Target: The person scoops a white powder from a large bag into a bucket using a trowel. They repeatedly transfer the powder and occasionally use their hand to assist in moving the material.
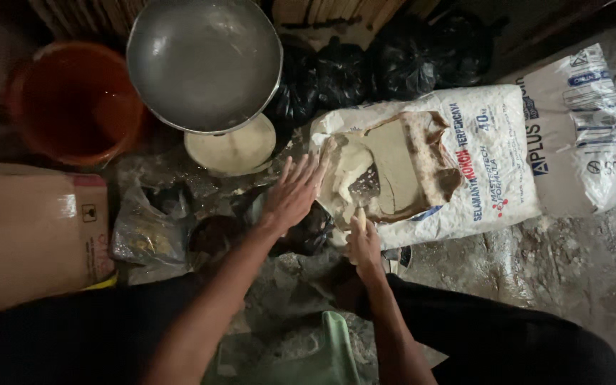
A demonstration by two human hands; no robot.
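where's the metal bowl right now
In the head view the metal bowl sits at top centre, right of the orange bucket and just above the round white lid.

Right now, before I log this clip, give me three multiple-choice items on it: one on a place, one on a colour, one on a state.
1. Where does the metal bowl sit?
A. Right of the sack
B. Beside the bucket, at the top of the view
C. On the cardboard box

2. What colour is the bucket?
A. Orange
B. Blue
C. White

3. In what state is the white sack?
A. Sealed and upright
B. Folded flat and empty
C. Lying down, torn open, pale powder showing

Answers:
1 B, its rim lies just right of the bucket near the top edge.
2 A, its wall and inside show orange.
3 C, a ragged hole faces up, with the left hand spread at its edge and the right hand below it.
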